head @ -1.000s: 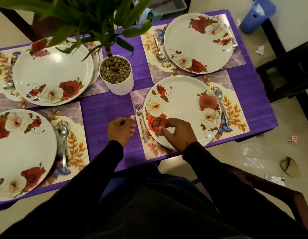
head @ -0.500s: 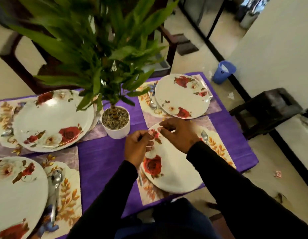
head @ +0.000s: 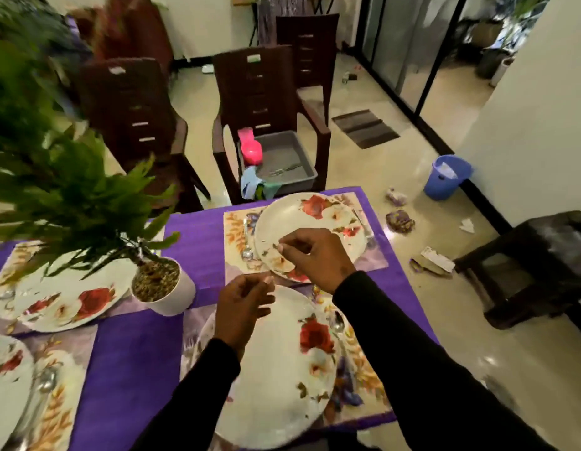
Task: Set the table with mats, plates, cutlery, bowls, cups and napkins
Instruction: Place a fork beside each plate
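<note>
Left hand (head: 242, 309) up over near plate (head: 282, 369), fingers loosely bent, holding nothing; right hand (head: 315, 255) over far plate (head: 310, 234), fingers curled, grip too blurry to tell; both plates on mats (head: 364, 379) on purple cloth (head: 133, 362); spoon (head: 337, 322) beside near plate; potted plant (head: 163, 286) to left.

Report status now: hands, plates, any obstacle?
Left hand and right hand loosely curled, holding nothing, above near plate and far plate. Potted plant stands left, not blocking.
</note>
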The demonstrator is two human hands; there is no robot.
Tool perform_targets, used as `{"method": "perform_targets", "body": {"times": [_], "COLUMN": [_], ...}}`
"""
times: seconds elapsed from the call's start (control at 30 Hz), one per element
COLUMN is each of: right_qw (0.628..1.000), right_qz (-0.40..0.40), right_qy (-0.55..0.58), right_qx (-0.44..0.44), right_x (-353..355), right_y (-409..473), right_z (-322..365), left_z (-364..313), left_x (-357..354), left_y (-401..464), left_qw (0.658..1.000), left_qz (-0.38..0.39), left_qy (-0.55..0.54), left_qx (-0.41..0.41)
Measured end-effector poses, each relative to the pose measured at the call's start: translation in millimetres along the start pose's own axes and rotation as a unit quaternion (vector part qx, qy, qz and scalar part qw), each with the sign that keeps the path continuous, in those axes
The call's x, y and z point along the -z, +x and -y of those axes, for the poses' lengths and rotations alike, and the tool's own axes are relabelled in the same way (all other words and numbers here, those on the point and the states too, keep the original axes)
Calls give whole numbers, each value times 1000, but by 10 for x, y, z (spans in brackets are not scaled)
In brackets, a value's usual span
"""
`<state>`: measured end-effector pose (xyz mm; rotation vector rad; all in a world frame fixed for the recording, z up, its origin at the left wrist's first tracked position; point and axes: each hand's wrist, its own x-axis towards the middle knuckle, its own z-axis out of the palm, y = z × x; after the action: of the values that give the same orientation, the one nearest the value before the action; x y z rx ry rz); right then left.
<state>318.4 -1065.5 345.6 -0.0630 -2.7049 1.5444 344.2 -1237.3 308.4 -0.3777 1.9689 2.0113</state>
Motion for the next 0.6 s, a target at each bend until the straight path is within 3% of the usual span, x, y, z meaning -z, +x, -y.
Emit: {"method": "perform_targets", "body": {"times": [0.3,0.6], "right_qw": [992,988], "right_qz": [126,140], "right_qy": [-9,-43], "right_qx": [-3,-39], "right_x": [-105,-99], "right_y": [-118,-407], "right_z": [-359,-570], "left_z": [226,629], "left_x": [-458,-394], "left_y": [-391,-264], "left_qw": [998,996], "left_qz": [-53,-52], "left_qy": [43,3], "left_qx": [-6,67]}}
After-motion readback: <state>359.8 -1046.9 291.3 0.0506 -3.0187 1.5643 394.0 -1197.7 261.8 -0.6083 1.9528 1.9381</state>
